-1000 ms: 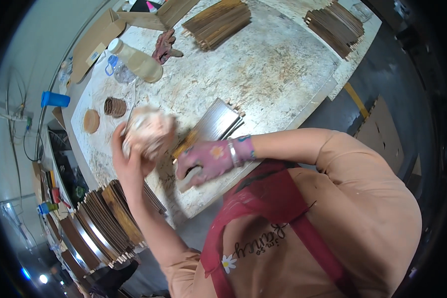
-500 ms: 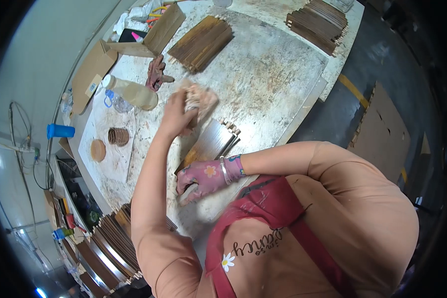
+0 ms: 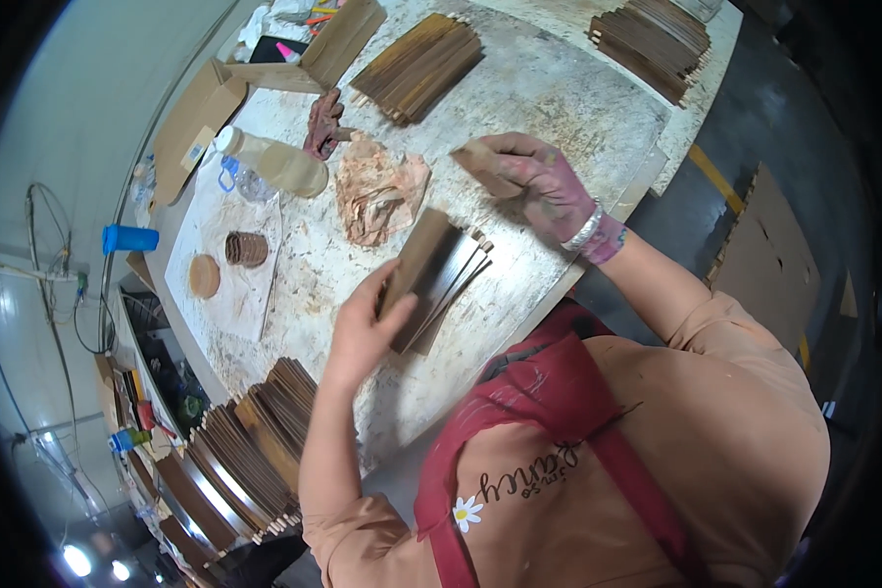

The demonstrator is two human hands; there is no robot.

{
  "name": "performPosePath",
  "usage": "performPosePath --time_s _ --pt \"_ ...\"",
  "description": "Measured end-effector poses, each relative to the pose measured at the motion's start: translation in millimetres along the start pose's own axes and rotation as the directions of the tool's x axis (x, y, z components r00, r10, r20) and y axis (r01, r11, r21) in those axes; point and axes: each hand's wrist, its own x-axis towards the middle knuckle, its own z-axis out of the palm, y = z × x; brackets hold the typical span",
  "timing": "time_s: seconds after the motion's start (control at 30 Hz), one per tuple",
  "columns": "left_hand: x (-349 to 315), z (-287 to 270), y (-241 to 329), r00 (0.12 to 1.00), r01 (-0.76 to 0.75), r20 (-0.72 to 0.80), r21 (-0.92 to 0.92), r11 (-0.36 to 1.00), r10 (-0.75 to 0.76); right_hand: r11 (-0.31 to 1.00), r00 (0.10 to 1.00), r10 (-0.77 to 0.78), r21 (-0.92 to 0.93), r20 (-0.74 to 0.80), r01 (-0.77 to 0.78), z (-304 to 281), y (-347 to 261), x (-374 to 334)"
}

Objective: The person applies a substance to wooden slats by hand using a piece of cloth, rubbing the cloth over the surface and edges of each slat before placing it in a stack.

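My bare left hand (image 3: 365,328) grips a brown wooden slat (image 3: 423,257) by its edge, thumb on one side and fingers on the other. The slat lies tilted against a small bunch of wooden slats (image 3: 453,279), whose pale ends face away from me. My right hand (image 3: 551,191), in a stained pink glove, is raised to the right beyond the bunch. Pinched in it is a flat brown piece (image 3: 482,167); its exact kind I cannot make out. A crumpled, stained cloth (image 3: 377,191) lies on the table just beyond my left hand.
Bundles of slats lie at the far middle (image 3: 416,67), far right (image 3: 652,44) and near left (image 3: 255,436). On the left stand a bottle of cloudy liquid (image 3: 284,167), a brown ribbed cup (image 3: 246,249) and a round lid (image 3: 204,276). A stained glove (image 3: 323,125) lies behind.
My left hand has let go of the cloth and taken hold of the slat. My right hand has left the slats' near end, moved away to the right, and now holds a flat brown piece.
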Motion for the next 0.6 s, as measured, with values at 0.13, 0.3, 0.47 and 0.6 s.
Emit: performPosePath --time_s 0.13,0.3,0.47,0.6 --pt "7 -28 -9 0.939 0.338 0.296 -0.687 0.643 -0.177 0.999 1.0 -0.014 0.029 0.016 0.014 -11 1 -11" --pt "7 -18 -35 0.915 0.402 0.339 -0.741 0.538 -0.218 0.993 0.998 0.033 -0.114 -0.051 -0.038 -15 4 -19" --pt "8 -17 -30 0.922 0.384 0.311 -0.672 0.634 -0.229 0.997 0.998 0.068 -0.039 -0.015 -0.069 -20 14 -21" --pt "18 -9 -38 0.959 0.241 0.222 -0.313 0.919 -0.176 0.997 0.995 0.024 -0.071 0.102 -0.017 28 22 -23"
